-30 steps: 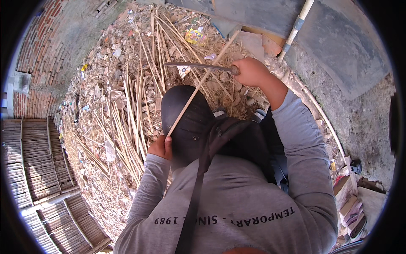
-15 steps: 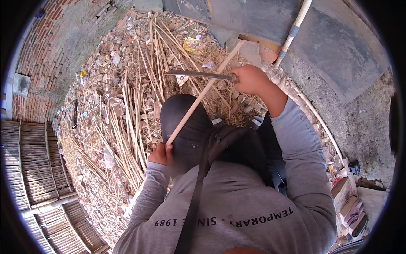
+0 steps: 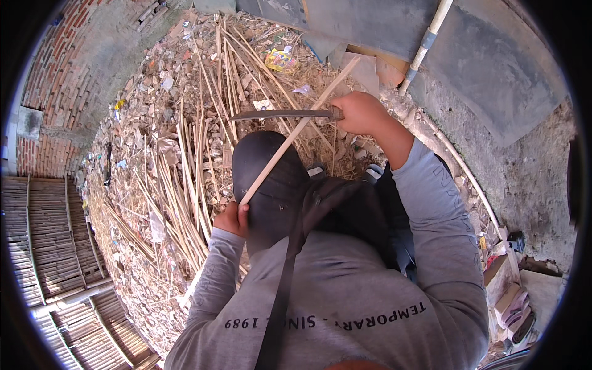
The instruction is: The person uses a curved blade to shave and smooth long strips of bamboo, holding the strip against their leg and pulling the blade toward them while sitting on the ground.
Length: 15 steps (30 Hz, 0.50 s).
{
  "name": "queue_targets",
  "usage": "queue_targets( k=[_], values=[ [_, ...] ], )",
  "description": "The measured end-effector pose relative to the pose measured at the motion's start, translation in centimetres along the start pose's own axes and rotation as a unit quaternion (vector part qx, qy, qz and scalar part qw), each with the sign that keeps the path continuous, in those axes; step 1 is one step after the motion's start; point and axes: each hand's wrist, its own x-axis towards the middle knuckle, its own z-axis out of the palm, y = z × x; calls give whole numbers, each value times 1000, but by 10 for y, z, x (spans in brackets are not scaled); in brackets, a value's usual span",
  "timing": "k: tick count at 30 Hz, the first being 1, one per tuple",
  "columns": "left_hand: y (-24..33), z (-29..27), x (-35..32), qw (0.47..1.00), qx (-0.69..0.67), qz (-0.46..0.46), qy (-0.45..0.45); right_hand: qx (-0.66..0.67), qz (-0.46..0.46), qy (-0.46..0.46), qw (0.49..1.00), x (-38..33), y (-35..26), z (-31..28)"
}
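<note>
One pale strip [image 3: 290,140] and one long blade [image 3: 274,115], crossing near a dark-clad knee [image 3: 258,155].
A slatted panel [image 3: 48,225] stands at far left, then loose strips [image 3: 192,179] lie on littered ground [image 3: 139,283]; the left grip [image 3: 231,219] is closed around the pale strip's lower end, beside the knee; the strip slants up rightward, across the long blade (whether they touch, I cannot tell); the right grip [image 3: 365,114] is wrapped around the blade's handle [image 3: 337,114], left of a light pole [image 3: 427,46].

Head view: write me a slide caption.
Left hand holds a long pale wooden strip while the right hand holds a long dark metal blade across it.
</note>
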Motion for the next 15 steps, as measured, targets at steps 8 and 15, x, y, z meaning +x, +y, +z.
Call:
queue_targets(
  k=[8,15],
  values=[
    [7,-15,6,998,-9,-25,-57,-30,36,33,998,3,1,10],
    [9,-4,12,999,-15,-22,-34,29,59,35,997,12,29,10]
  ],
)
